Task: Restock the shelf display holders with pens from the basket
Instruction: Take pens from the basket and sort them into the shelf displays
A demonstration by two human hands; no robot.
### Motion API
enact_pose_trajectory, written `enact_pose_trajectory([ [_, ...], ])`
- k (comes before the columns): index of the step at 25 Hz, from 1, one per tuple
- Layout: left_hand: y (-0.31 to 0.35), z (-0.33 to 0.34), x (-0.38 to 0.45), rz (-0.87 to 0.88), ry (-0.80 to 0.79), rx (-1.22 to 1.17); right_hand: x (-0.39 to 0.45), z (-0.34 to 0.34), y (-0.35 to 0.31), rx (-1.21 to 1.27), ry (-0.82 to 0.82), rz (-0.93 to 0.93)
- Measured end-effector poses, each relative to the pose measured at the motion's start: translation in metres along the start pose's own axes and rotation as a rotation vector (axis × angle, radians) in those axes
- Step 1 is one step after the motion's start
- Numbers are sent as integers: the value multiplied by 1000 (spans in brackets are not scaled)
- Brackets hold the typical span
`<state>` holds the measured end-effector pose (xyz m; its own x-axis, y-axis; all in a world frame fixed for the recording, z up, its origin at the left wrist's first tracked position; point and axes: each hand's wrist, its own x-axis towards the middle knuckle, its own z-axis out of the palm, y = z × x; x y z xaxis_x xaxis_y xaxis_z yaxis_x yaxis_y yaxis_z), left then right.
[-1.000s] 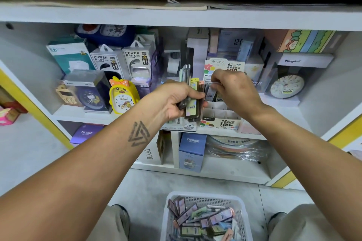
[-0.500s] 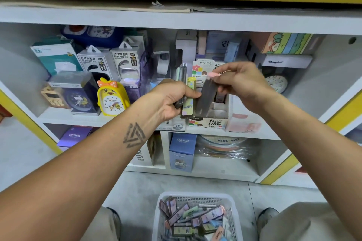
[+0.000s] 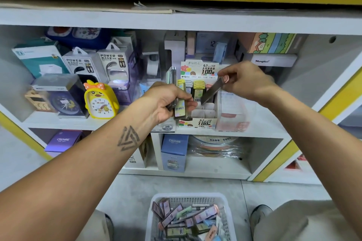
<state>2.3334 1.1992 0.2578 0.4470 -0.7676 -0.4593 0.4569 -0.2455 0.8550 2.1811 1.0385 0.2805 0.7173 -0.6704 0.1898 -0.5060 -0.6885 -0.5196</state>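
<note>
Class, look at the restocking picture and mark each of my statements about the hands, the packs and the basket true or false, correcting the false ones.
1. The right hand pinches one slim pack by its top end. True.
2. The left hand is empty. False: it grips several packs.
3. The white basket stands on the floor with packs in it. True.
4. The slim pack already stands upright in the display holder. False: it is tilted, its lower end over the holder.
5. The yellow chick clock sits right of the holder. False: it sits to the left.
</note>
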Motion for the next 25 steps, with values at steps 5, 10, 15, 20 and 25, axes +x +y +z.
enact_pose_trajectory([
  [5, -2, 0, 0, 15, 17, -7, 3, -4, -1, -88, -27, -105],
  [10, -4, 1, -3, 6, 16, -4, 10, -2, -3, -159, 98, -158],
  [15, -4, 3, -8, -11, -25, -17, 12, 15, -2, -296, 191, -329],
  [20, -3, 1, -12, -15, -64, -6, 5, 32, 1, -345, 133, -372],
  [25, -3, -1, -12, -14, -73, -10, 7, 35, -6, -200, 117, -278],
])
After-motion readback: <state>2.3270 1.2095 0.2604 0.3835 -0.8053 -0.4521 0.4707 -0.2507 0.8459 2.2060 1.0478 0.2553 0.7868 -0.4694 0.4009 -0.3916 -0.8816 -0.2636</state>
